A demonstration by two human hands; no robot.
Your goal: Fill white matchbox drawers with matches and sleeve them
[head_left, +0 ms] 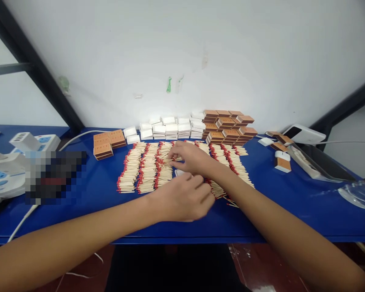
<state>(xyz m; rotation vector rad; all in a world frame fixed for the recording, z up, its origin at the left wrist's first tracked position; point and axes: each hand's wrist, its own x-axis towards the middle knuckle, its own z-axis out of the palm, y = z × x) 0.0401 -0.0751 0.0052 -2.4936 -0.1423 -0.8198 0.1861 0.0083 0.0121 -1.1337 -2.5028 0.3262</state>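
Note:
Rows of loose matches (147, 170) with red heads lie across the blue table in front of me. My left hand (185, 198) is closed in front of the rows, and the edge of a white matchbox tray (179, 172) shows just past its fingers; most of the tray is hidden by the hand. Crossing beyond it, my right hand (190, 157) reaches into the middle rows, its thumb and fingers pinched on a few matches. How many it holds is too small to tell.
White trays (166, 129) are stacked along the wall, beside a pile of brown matchboxes (228, 126). More matchboxes (105, 144) stand left. Power strips (6, 174) and a dark blurred object (67, 174) lie far left. A white device (305, 134) and plastic wrap (359, 192) lie right.

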